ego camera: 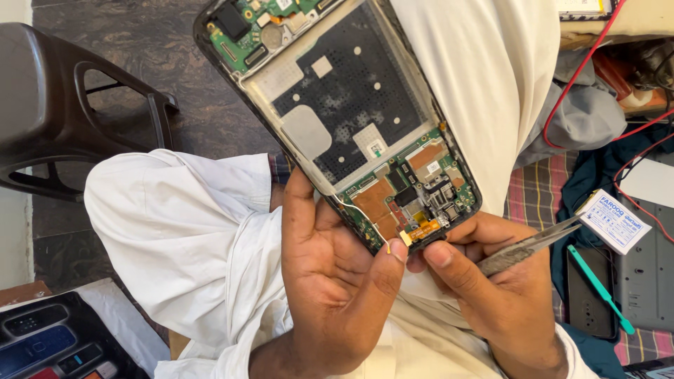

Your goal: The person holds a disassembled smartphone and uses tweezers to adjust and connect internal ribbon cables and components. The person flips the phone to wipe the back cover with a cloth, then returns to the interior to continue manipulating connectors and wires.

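Observation:
An opened phone (351,112) with its back cover off shows green circuit boards and a black middle frame; it is held tilted up close to the camera. My left hand (330,281) grips its lower edge, thumb pressed against the bottom board by a thin white wire. My right hand (491,281) touches the phone's bottom corner with thumb and fingertip while holding metal tweezers (533,245) that point out to the right. White clothing covers my lap beneath.
A dark plastic chair (63,105) stands at the left. A black phone with a teal pry tool (600,288) lies at the right beside a small white card (614,221), red wires (583,67) and cloths. Phone cases (49,344) sit bottom left.

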Demonstrator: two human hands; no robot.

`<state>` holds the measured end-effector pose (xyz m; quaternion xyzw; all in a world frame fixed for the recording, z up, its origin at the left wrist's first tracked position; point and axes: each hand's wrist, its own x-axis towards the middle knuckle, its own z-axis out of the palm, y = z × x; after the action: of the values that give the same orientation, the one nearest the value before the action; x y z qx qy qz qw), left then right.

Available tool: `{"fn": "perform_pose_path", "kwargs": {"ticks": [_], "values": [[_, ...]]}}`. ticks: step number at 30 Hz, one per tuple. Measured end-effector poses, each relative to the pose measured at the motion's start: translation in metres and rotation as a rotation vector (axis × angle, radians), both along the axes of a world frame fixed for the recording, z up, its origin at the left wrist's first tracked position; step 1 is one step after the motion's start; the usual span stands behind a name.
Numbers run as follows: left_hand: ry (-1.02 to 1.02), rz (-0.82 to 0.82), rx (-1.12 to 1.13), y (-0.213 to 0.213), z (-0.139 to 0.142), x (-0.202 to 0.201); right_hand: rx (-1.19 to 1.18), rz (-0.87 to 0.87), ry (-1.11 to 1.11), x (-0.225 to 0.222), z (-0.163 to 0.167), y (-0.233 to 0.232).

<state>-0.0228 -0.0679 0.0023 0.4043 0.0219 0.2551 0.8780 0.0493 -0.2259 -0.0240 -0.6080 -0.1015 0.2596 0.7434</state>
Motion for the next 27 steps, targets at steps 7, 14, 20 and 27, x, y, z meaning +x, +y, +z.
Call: {"fn": "perform_pose_path", "kwargs": {"ticks": [7, 14, 20, 27], "values": [[-0.062, -0.010, -0.046, -0.002, -0.003, -0.002, 0.112, 0.028, 0.006, 0.001, 0.002, -0.001], [-0.073, -0.052, -0.072, 0.001, -0.007, 0.002, 0.113, 0.015, -0.063, 0.000, -0.003, -0.001], [-0.053, 0.003, -0.008, -0.006, -0.004, 0.006, 0.009, 0.007, -0.139, 0.000, -0.005, -0.002], [-0.039, 0.026, -0.036, -0.008, -0.002, 0.007, -0.020, 0.045, -0.200, 0.001, -0.003, -0.003]]}}
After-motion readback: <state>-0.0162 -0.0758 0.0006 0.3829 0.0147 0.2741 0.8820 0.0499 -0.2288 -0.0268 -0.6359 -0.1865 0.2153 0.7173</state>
